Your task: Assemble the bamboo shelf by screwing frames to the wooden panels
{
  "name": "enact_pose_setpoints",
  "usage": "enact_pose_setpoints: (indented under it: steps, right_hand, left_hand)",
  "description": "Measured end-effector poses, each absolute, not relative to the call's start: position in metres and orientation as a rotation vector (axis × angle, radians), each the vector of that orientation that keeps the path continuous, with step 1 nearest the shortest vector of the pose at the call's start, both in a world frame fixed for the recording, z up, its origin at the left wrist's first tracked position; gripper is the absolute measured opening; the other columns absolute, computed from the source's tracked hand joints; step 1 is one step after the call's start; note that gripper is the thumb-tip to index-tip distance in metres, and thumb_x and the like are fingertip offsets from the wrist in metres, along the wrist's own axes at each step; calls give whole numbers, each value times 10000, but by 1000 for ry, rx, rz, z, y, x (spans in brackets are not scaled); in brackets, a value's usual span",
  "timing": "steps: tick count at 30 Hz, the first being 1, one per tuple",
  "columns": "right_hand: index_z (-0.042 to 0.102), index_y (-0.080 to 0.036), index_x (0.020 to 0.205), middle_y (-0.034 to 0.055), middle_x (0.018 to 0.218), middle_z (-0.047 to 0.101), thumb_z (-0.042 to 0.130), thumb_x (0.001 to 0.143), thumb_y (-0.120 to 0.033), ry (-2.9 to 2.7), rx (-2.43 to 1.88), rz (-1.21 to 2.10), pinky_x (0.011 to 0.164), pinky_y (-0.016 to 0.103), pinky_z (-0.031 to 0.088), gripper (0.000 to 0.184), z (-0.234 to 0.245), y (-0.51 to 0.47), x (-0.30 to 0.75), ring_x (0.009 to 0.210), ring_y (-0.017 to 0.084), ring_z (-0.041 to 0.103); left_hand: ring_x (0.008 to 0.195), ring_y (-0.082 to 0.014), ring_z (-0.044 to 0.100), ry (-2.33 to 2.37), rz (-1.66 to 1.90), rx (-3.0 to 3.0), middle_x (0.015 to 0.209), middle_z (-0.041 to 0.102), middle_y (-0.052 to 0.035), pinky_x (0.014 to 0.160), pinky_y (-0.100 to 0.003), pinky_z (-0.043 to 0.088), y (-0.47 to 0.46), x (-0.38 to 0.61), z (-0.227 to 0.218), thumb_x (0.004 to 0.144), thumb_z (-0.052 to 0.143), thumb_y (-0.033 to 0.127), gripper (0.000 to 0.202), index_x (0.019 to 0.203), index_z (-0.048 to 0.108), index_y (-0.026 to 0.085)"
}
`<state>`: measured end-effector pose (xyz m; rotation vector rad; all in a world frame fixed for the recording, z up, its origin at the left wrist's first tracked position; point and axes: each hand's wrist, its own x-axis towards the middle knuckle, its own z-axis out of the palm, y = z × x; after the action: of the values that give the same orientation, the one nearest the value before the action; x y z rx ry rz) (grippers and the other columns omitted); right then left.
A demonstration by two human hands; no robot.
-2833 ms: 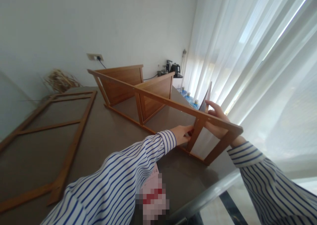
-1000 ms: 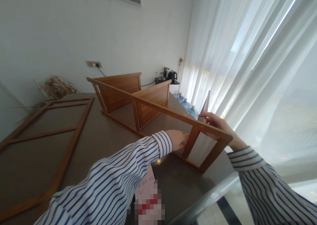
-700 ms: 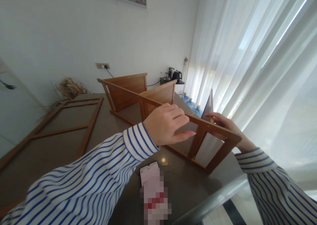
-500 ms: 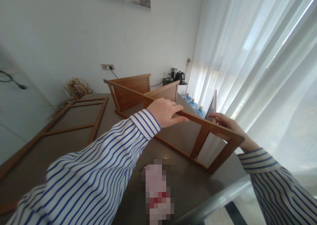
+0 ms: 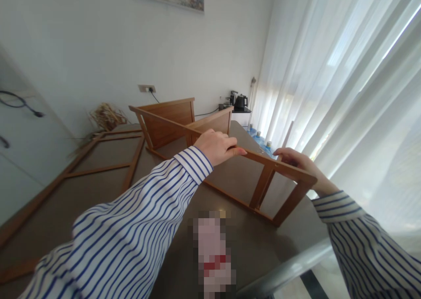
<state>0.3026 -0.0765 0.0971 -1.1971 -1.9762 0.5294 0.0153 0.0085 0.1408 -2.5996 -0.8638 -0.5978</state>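
One brown wooden shelf stands on its side on the smooth table, with two flat panels behind. The left hand is closed around its upper rail; the right hand pinches one thin board. One ladder-shaped frame lies leftward.

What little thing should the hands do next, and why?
Maybe the right hand should gently straighten the thin panel, whose edge looks slanted from here. That hand is right beside it, though its fingers are partly hidden. The left hand is curled over the upper wooden rail, so it could probably brace it.
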Motion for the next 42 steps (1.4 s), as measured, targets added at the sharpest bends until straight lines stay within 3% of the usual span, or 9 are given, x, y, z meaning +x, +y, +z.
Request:
enact_pose_setpoints:
  steps: [9, 19, 26, 31, 36, 38, 42]
  right_hand:
    - [579, -220, 1109, -2, 748, 567, 691, 730, -390, -1990, -1111, 561, 550, 245, 432, 430, 96, -54, 285, 608, 122, 523]
    - [566, -204, 1092, -21, 695, 533, 682, 726, -366, -1934, -1088, 488, 516, 218, 398, 417, 96, -53, 278, 558, 97, 481]
    - [535, -222, 1146, 28, 861, 605, 642, 759, -366, -1943, -1067, 468, 615, 255, 459, 427, 91, -51, 279, 717, 153, 565]
    - [542, -221, 1124, 18, 848, 595, 635, 758, -335, -1965, -1071, 445, 625, 263, 455, 394, 92, -48, 280, 723, 151, 558]
    - [535, -219, 1134, 9, 826, 580, 636, 763, -315, -1959, -1085, 482, 632, 264, 448, 396, 94, -48, 278, 702, 143, 551]
    - [535, -220, 1131, -4, 786, 568, 645, 761, -319, -1942, -1082, 486, 608, 256, 440, 399, 93, -48, 279, 664, 132, 538]
    - [548, -218, 1115, -15, 750, 560, 675, 748, -348, -1915, -1076, 493, 548, 240, 427, 409, 88, -50, 286, 597, 114, 517]
  left_hand:
    - [705, -169, 577, -938, -547, -2558, 750, 648, -49, 636, -287, 306, 6, 8, 141, 869, 234, 659, 626, 798, 617, 168]
    - [739, -196, 584, -987, -591, -2563, 769, 640, -73, 651, -307, 327, 4, 15, 140, 878, 223, 646, 633, 816, 632, 167]
    - [872, -211, 589, -945, -677, -2592, 923, 650, -105, 814, -361, 391, 4, 14, 131, 917, 275, 552, 536, 981, 616, 144]
    - [1148, -222, 497, -872, -847, -2613, 1232, 569, -123, 1045, -438, 281, -2, 5, 122, 937, 338, 442, 453, 1225, 514, 140]
    - [1099, -219, 545, -923, -842, -2740, 1147, 637, -75, 1054, -524, 242, -11, 7, 135, 939, 345, 426, 404, 1192, 547, 184]
    - [1046, -207, 580, -898, -839, -2839, 1102, 664, -57, 1023, -486, 307, -11, 16, 143, 938, 354, 419, 380, 1131, 592, 194]
    - [1007, -164, 606, -698, -842, -3047, 1094, 676, -44, 921, -314, 426, -12, 44, 151, 937, 370, 396, 368, 1104, 631, 197]
